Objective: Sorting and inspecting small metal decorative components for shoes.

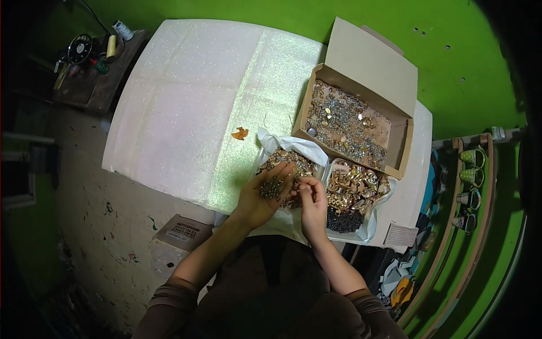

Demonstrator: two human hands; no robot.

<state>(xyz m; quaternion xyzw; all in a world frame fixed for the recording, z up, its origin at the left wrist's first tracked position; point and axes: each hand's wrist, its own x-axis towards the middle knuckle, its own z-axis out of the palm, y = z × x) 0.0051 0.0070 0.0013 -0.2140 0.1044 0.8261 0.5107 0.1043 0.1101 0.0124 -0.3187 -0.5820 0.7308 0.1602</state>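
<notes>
My left hand (255, 201) is palm up and cupped, holding a heap of small dark brassy metal pieces (272, 188). Close to its fingertips is my right hand (314, 213), its thumb and fingers pinched together; whatever they hold is too small to make out. Both hands are over a paper-lined tray of small brassy pieces (298, 162), partly covering it. Just right of it stands a tray holding gold-coloured buckle-like metal parts (355, 189), with a patch of small black pieces (345, 222) at its near side.
Behind the trays, an open cardboard box (402, 148) holds scattered silvery bits. A brown scrap (240, 134) lies on the shiny white table cover (180, 107). At the near left below the table sits a small carton (182, 234). A wooden rack (486, 186) with small shoes stands right.
</notes>
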